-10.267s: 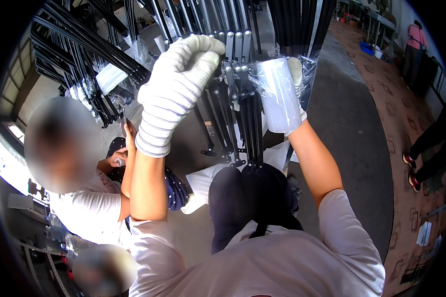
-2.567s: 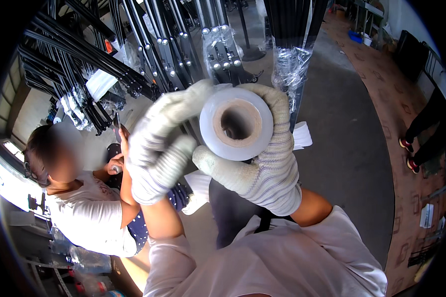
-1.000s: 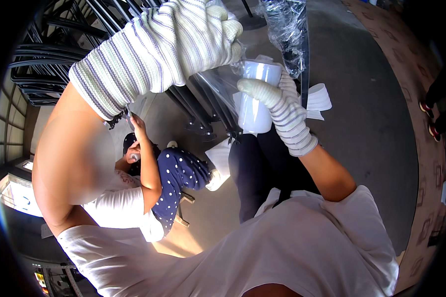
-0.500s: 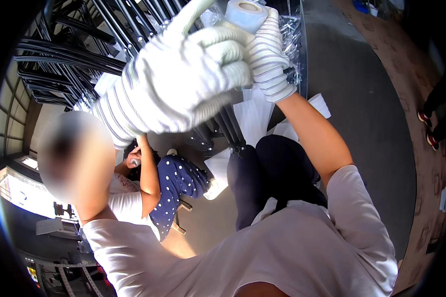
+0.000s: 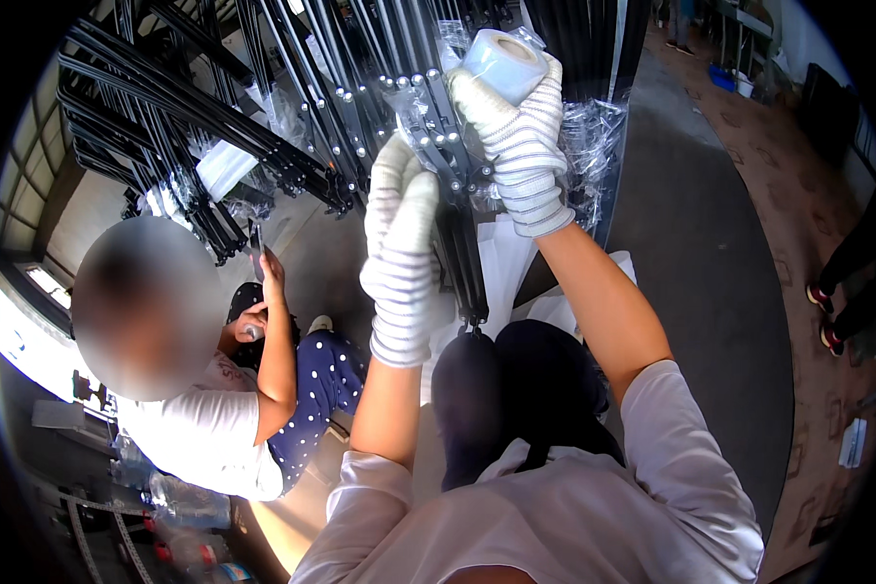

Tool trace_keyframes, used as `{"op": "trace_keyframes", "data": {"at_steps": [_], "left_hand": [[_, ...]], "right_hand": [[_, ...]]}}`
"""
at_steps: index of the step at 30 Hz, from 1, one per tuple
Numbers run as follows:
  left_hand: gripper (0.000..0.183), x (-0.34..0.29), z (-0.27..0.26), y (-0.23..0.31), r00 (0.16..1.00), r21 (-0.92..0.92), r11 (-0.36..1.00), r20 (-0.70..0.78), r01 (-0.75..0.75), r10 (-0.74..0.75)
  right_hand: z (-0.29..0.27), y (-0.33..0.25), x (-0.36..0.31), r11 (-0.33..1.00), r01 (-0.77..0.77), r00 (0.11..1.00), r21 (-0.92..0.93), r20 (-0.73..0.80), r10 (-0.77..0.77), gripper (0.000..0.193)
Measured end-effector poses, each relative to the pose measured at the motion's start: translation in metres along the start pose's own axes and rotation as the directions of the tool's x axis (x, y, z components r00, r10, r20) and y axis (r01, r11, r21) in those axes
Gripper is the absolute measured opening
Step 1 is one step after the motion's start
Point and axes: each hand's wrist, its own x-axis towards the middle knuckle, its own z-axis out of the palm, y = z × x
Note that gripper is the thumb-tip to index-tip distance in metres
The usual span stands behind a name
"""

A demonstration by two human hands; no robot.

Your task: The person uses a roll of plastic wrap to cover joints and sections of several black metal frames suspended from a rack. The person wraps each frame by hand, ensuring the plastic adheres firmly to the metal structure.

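Note:
My right hand (image 5: 524,141), in a white knitted glove with grey stripes, is closed around a roll of clear stretch film (image 5: 504,66). The roll is tilted with its cardboard core facing up. My left hand (image 5: 399,229), gloved the same way, is beside a bundle of black metal bars (image 5: 448,161) joined with silver rivets. Its fingers point up, stretched out and a little apart, close to the bundle's left side. Whether they touch it I cannot tell. Clear film shows around the bundle's middle. Its lower end comes down near my knees.
More black riveted bars (image 5: 195,92) lie stacked at the far left, some film-wrapped. Crumpled film (image 5: 594,136) hangs right of my right hand. At the left sits a co-worker in polka-dot trousers (image 5: 316,389), holding a dark phone-like object (image 5: 256,243). Another person's shoes (image 5: 821,297) show at right.
My left hand has dropped from high in front of the view to beside the bundle, and its fingers have straightened. My right hand with the film roll has shifted slightly down and right.

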Motion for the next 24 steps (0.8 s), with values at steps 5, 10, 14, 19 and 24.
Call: {"op": "trace_keyframes", "data": {"at_steps": [5,10,14,19,24], "left_hand": [[0.042,0.017,-0.013,-0.008,0.996,-0.194,0.979,0.081,0.058,-0.043],[0.042,0.020,-0.021,-0.004,0.991,-0.081,0.996,0.128,0.042,-0.031],[0.039,0.024,-0.018,-0.003,1.000,0.035,0.999,0.019,0.021,-0.022],[0.049,0.019,-0.014,0.012,0.991,-0.111,0.993,0.131,0.026,-0.011],[0.073,0.024,0.033,-0.004,0.964,0.409,0.893,-0.093,-0.189,0.247]], "right_hand": [[-0.008,0.011,0.004,0.970,0.050,0.999,-0.240,0.021,-0.046,0.066],[-0.010,0.020,0.009,0.876,-0.190,0.979,-0.444,-0.021,0.202,0.065],[-0.013,0.027,0.011,0.904,-0.294,0.954,-0.310,-0.030,0.300,0.066],[-0.016,0.017,0.016,0.856,-0.335,0.928,-0.393,0.022,0.373,0.071],[-0.013,0.033,0.014,0.850,-0.275,0.950,-0.449,0.007,0.311,0.070]]}}
